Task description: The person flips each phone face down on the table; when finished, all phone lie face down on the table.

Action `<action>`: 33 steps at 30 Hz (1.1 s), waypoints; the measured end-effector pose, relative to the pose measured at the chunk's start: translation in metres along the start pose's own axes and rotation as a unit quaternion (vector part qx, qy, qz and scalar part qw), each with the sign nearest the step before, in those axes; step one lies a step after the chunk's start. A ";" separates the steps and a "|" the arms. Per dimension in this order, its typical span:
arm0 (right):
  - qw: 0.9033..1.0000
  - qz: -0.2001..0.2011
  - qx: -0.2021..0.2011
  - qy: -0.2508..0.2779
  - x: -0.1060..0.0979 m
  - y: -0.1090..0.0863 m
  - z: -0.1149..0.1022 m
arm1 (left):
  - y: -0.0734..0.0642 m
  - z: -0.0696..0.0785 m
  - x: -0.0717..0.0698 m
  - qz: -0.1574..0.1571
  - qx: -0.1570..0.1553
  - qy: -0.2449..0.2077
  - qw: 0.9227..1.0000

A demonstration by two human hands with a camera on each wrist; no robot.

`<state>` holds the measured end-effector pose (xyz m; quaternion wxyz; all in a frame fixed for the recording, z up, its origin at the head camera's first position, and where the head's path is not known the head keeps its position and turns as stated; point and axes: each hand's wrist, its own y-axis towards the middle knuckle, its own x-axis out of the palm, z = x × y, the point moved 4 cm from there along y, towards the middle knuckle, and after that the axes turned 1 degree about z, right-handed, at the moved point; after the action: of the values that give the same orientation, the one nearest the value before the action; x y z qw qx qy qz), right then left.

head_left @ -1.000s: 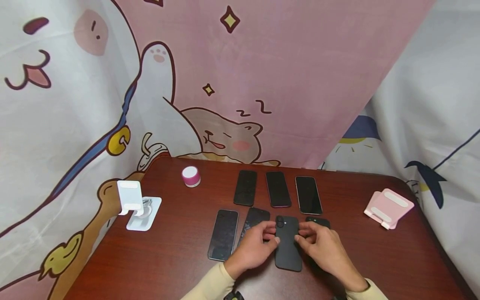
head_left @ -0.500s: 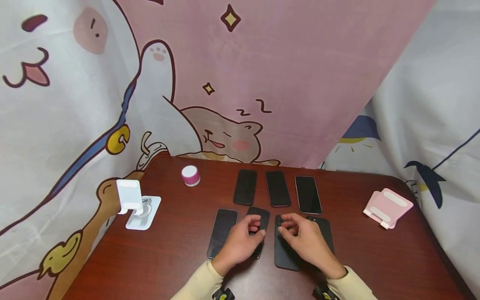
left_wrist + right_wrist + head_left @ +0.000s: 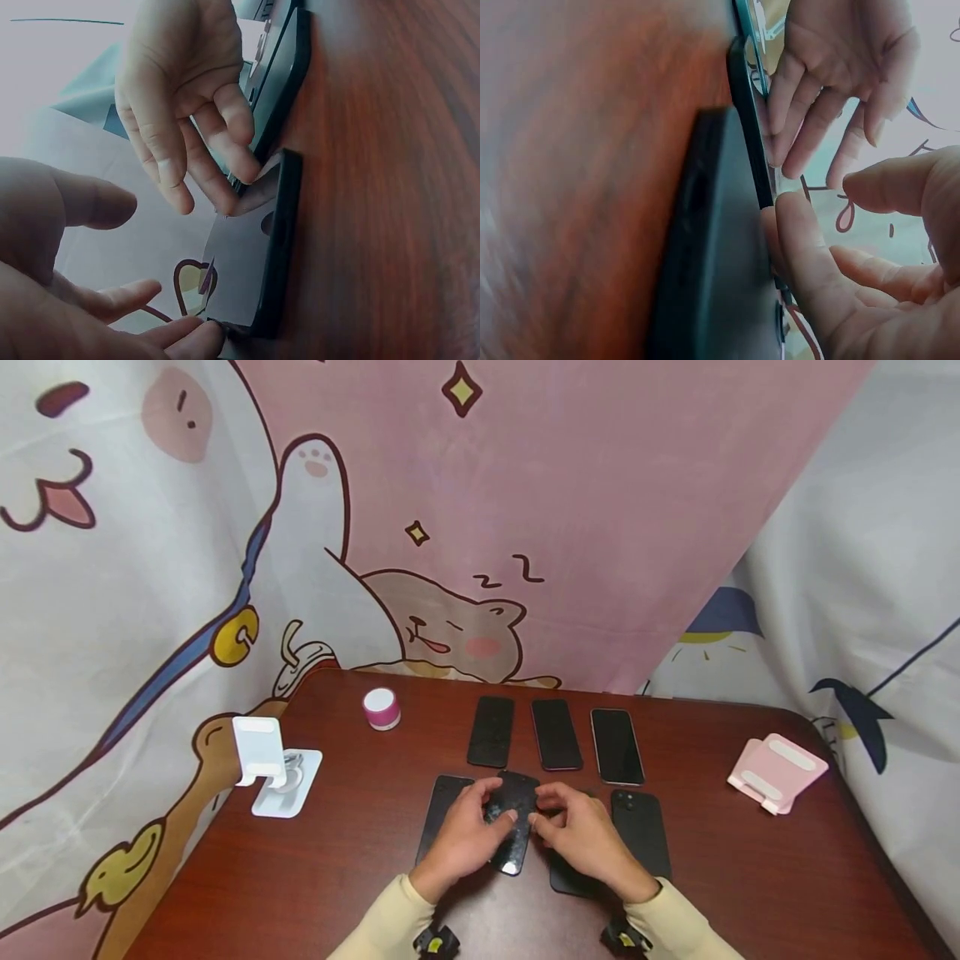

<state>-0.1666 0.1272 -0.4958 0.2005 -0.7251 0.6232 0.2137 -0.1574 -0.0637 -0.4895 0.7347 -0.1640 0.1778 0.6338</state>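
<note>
A black phone point(image 3: 517, 810) lies screen-up between my two hands in the head view, its glass reflecting the backdrop. My left hand point(image 3: 467, 831) is at its left side, the fingers touching the edge in the left wrist view with the thumb raised. My right hand point(image 3: 588, 837) has its fingertips at the opposite edge, thumb also lifted. Beneath the right hand lies a face-down dark phone point(image 3: 572, 874), partly hidden. Another face-down phone point(image 3: 641, 835), camera visible, is further right. The left hand partly covers a screen-up phone point(image 3: 442, 802).
Behind the hands lie three screen-up phones, the left one point(image 3: 491, 732), the middle one point(image 3: 557, 735) and the right one point(image 3: 618, 747). A white phone stand point(image 3: 260, 752) and a pink-white round device point(image 3: 382, 710) are at left. A pink stand point(image 3: 777, 774) sits at right.
Both hands have left the edges of the face-down phone and shifted left to the neighbouring screen-up phone, which now looks slightly straighter. The right hand now covers part of the face-down phone.
</note>
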 end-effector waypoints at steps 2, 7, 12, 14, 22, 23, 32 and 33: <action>1.000 -0.004 0.004 0.013 0.003 -0.001 0.000 | 0.000 0.000 -0.001 -0.005 -0.002 0.005 1.000; 0.999 -0.013 0.007 0.034 0.006 -0.002 0.001 | 0.001 0.000 -0.002 -0.014 -0.007 -0.017 1.000; 1.000 -0.006 0.001 0.014 0.006 -0.002 0.001 | 0.002 -0.001 -0.003 -0.017 -0.008 -0.062 0.998; 1.000 -0.005 0.001 0.014 0.005 -0.002 0.001 | 0.003 -0.001 -0.004 -0.014 -0.012 -0.068 0.998; 1.000 -0.013 0.010 0.013 0.005 -0.003 0.000 | 0.004 -0.002 -0.006 0.002 -0.035 -0.087 0.996; 1.000 -0.012 0.010 0.011 0.005 -0.004 0.000 | 0.004 -0.002 -0.007 0.002 -0.038 -0.089 0.995; 1.000 -0.020 -0.004 0.005 0.008 -0.009 -0.004 | 0.002 -0.007 -0.011 0.011 -0.024 -0.148 0.989; 1.000 -0.020 -0.003 0.004 0.009 -0.009 -0.005 | 0.002 -0.009 -0.010 0.008 -0.024 -0.157 0.987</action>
<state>-0.1558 0.1186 -0.4967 0.1999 -0.7392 0.6086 0.2082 -0.1614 -0.0762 -0.4925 0.7444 -0.0782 0.0462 0.6615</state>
